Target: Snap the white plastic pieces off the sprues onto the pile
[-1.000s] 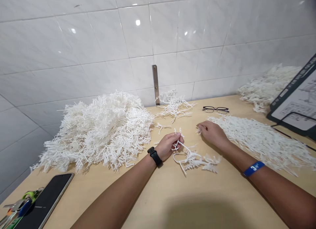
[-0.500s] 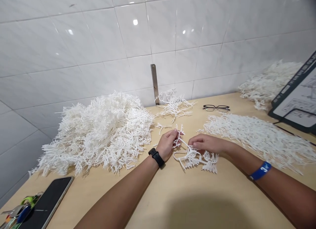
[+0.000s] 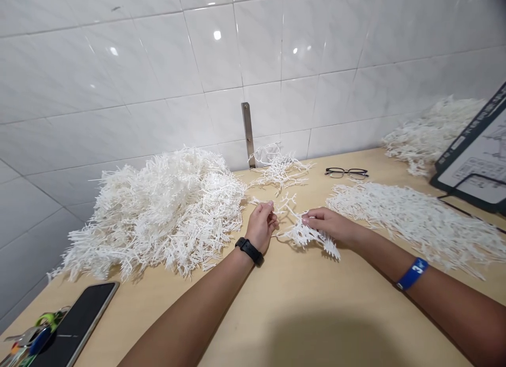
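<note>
White glossy tiles (image 3: 118,56) cover the wall behind the desk (image 3: 316,288). Through the head camera I operate from far away, and I see a tangled bunch of white branched strands (image 3: 304,234) between my two hands. My left hand (image 3: 261,224) is narrow, and its fingers pinch one end of the bunch. My right hand (image 3: 330,223) is also narrow and holds the other part with the fingertips. In the last moment the hands came closer together, and the bunch moved from near me to further up the desk. I cannot tell if it touches the desk now. Just left of my left hand is a big heap of white strands (image 3: 158,214), and right of my right hand lies a flatter pile (image 3: 415,224). Beyond the hands are a small pile (image 3: 280,172) and, further right, black glasses (image 3: 347,173).
</note>
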`<move>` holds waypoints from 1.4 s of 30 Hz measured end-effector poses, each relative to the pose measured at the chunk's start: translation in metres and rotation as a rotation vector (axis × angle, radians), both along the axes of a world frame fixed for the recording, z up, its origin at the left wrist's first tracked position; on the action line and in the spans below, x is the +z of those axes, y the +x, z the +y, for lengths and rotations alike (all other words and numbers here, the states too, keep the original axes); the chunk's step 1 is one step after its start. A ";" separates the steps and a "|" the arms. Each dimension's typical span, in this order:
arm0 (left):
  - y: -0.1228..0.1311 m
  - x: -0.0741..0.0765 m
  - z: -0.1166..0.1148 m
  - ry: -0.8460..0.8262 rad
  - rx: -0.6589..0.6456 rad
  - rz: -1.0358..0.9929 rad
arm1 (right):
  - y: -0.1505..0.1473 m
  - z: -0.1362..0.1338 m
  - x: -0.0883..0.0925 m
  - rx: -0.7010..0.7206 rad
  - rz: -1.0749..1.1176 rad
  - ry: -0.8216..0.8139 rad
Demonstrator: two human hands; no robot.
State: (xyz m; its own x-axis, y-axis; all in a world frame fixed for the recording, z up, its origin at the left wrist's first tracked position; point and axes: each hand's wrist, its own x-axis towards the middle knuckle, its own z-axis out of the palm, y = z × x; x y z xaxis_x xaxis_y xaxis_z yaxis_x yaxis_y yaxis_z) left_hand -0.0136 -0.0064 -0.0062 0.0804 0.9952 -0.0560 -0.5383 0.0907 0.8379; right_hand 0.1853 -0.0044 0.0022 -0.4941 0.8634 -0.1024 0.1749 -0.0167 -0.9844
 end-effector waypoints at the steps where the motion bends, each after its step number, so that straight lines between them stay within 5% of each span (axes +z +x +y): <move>1: 0.000 0.000 0.000 0.019 -0.016 0.025 | 0.000 0.001 -0.001 -0.027 0.006 0.017; 12: 0.011 0.003 -0.017 0.345 -0.370 0.607 | 0.002 0.009 -0.010 -0.155 0.097 0.006; 17: 0.011 -0.004 -0.016 0.389 -0.421 0.678 | 0.001 0.009 -0.007 -0.161 0.106 0.010; 26: 0.009 0.000 -0.012 0.272 -0.234 0.526 | -0.002 -0.002 0.006 -0.108 0.212 0.022; 36: 0.007 0.000 -0.008 0.260 -0.144 0.529 | -0.007 -0.001 0.004 0.010 -0.202 0.494; 42: 0.006 -0.003 -0.007 0.272 -0.161 0.588 | -0.007 0.000 0.007 -0.073 -0.294 0.668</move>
State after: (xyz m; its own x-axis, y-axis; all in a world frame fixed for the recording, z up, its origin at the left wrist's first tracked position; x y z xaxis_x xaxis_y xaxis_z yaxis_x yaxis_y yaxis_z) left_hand -0.0078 -0.0131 -0.0088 0.2616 0.9583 0.1155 0.0179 -0.1244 0.9921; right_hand 0.1780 -0.0040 0.0090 -0.4658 0.8180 0.3374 0.4551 0.5485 -0.7015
